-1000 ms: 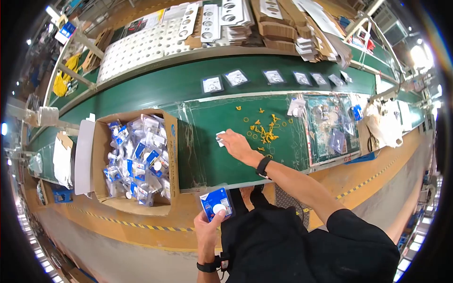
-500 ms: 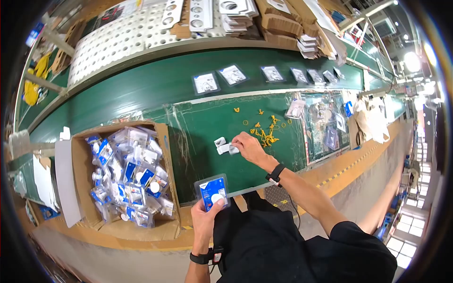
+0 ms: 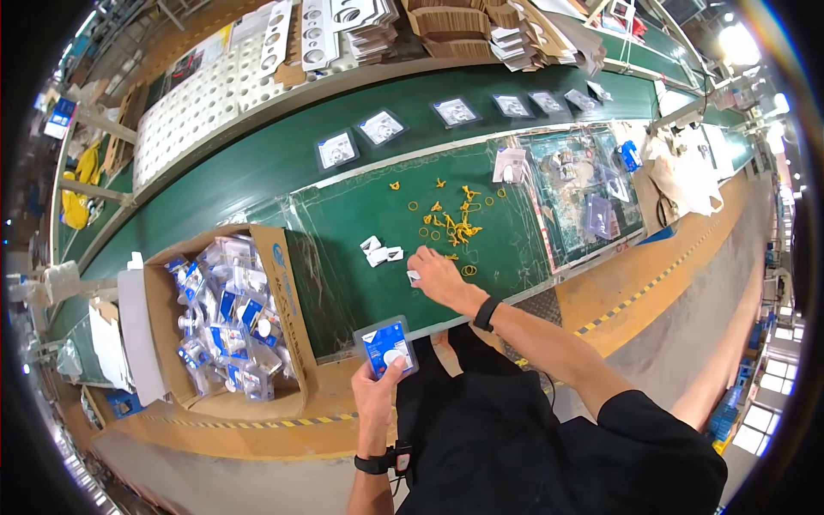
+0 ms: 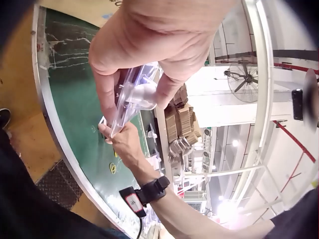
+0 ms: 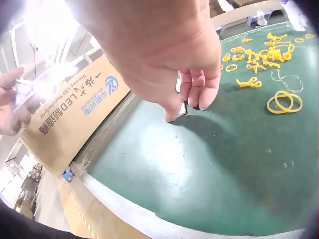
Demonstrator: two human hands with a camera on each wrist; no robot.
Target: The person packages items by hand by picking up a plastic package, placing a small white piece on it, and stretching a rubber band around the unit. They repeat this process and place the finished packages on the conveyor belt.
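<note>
Down at the bench's near edge, my left hand (image 3: pixel 374 403) holds a clear blister pack (image 3: pixel 383 342) with a blue card, thumb over its round white part. The left wrist view shows this pack (image 4: pixel 130 97) nearly edge-on between thumb and fingers. Over the green bench top my right hand (image 3: pixel 446 281) pinches a small white piece (image 3: pixel 414 275), low at the surface. Fingers hide most of that piece (image 5: pixel 182 108) in the right wrist view. A few similar white pieces (image 3: pixel 382 253) lie close together beyond the hand. Yellow rubber bands (image 3: pixel 463 227), some knotted, are scattered to their right.
At left stands an open cardboard box (image 3: pixel 296 318) full of blister packs. Several flat packs (image 3: pixel 381 127) line the green strip behind the bench. A perforated white board (image 3: pixel 193 99) and stacked cardboard (image 3: pixel 446 34) occupy the shelf above. Another pack (image 3: pixel 510 165) lies right of the bands.
My right hand has moved from the white pieces toward the bench's near edge, with one small white piece in its fingers. The left hand keeps its hold on the blister pack.
</note>
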